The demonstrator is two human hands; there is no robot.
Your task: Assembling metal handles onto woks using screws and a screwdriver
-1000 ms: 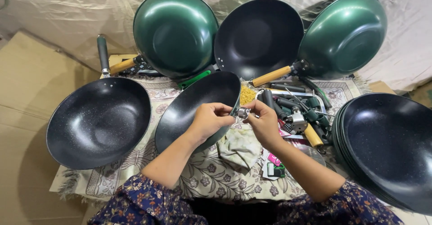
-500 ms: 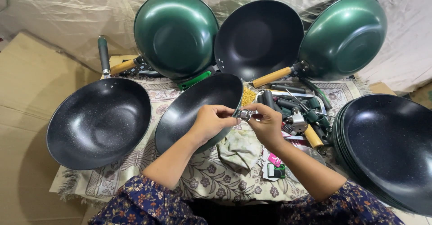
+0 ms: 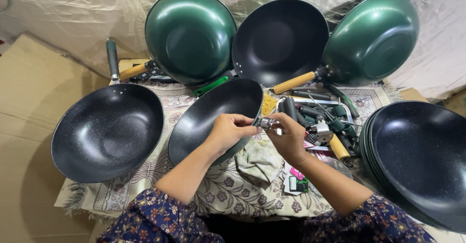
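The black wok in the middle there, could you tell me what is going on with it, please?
A person in flowered sleeves holds the black wok tilted on a patterned cloth. The left hand grips its rim, and the right hand pinches a small metal fitting at that rim. No handle is on this wok. Loose handles and tools lie just right of it, a finished black wok lies to the left, and a stack of woks sits to the right.

Cream plastic sheeting (image 3: 63, 10), cardboard floor (image 3: 24, 126)
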